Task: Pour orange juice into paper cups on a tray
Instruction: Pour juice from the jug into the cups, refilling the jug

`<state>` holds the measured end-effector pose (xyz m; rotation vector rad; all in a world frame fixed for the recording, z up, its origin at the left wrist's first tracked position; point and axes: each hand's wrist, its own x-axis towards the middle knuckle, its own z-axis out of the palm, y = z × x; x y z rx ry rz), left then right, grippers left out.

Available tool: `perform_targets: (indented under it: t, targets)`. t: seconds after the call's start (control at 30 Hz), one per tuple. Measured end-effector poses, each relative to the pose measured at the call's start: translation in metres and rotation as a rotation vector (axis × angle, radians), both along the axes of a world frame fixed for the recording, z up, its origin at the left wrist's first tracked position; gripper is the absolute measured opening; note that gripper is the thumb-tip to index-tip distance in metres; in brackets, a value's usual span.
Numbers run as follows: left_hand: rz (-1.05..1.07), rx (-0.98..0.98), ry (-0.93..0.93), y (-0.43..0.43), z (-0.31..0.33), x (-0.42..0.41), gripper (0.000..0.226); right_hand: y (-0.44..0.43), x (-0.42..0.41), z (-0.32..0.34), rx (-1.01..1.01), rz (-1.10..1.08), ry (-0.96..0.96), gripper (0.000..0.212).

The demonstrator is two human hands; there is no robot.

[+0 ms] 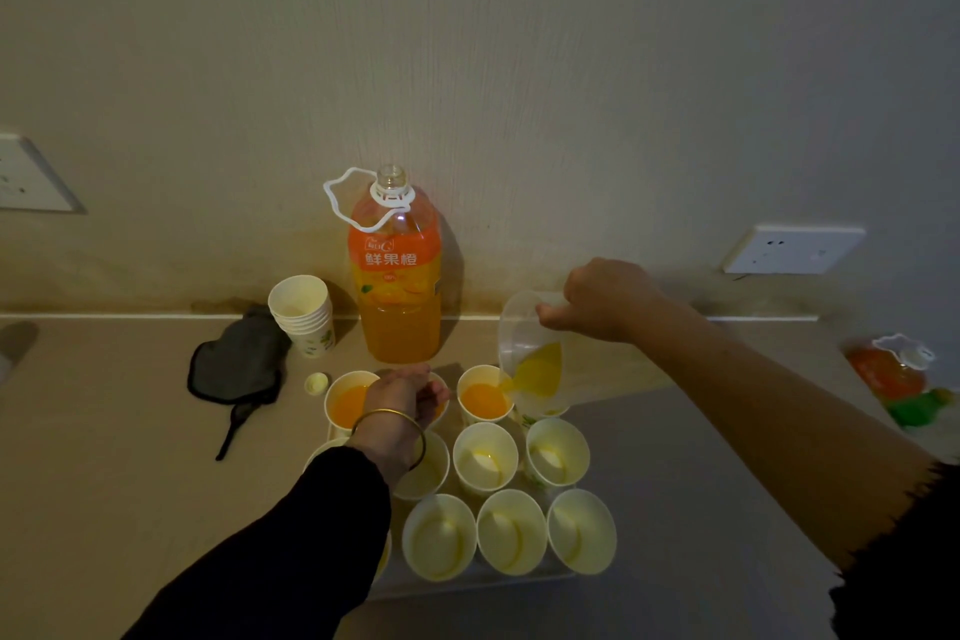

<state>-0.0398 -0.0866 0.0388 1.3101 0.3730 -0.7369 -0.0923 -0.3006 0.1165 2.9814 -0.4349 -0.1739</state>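
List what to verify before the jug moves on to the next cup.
1. Grip on jug: ok, right hand holds it, tilted.
2. Juice left in jug: ok, some pooled at the spout.
3. Cup being filled: ok, holds juice, no overflow seen.
4. Centre back cup, held by left hand: cannot tell its fill, the hand hides it.
5. Cup behind the jug: cannot tell, the jug covers it.
6. Nearer cups: ok, upright, look empty, on the tray.
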Motion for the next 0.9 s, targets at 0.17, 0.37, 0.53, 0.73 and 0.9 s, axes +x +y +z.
perform_targets:
  t: [0.17,0.37,0.53,0.73,0.9]
  targets:
    - [0.001,0.013,0.019,-0.001,-0.003,0.002,0.019,0.001,-0.001,0.0,-0.001,0.0,0.01,0.058]
    - [0.01,0.011,-0.018,0.001,-0.006,0.004,0.014,0.002,0.0,-0.001,0.014,0.002,0.016,0.058]
    - [0.025,0.02,-0.049,0.003,-0.009,0.008,0.012,0.005,0.002,0.001,0.015,-0.004,0.022,0.056]
    - [0.095,0.009,-0.05,0.007,-0.017,0.012,0.017,0.008,0.004,0.001,0.021,-0.002,0.027,0.057]
    - [0.114,0.008,-0.057,0.008,-0.021,0.016,0.017,0.01,0.008,0.0,0.016,0.007,0.039,0.058]
